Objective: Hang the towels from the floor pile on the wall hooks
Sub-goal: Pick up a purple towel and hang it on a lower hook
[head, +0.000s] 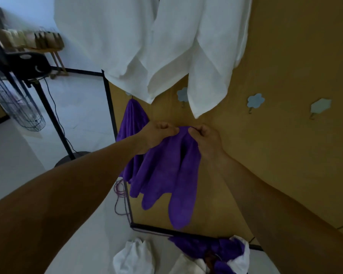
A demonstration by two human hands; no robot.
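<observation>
While both arms reach up at the tan wall [285, 56], the left hand [156, 135] and right hand [205, 138] are each closed tight, pinching the top edge of a purple towel [166, 175]. It hangs dead center, long axis running 12 to 6, tips pointing down. Another purple towel [132, 123] hangs at its 10 o'clock. At 6 sits the floor pile [216, 254]. Empty hooks [254, 101] at 2. No readable writing anywhere.

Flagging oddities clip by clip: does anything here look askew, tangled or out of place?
Mostly orderly. One oddity: a purple cord lies in loose loops on the floor by the panel's black frame, below the hung purple towel. Both hands, left hand and right hand, pinch another purple towel.
</observation>
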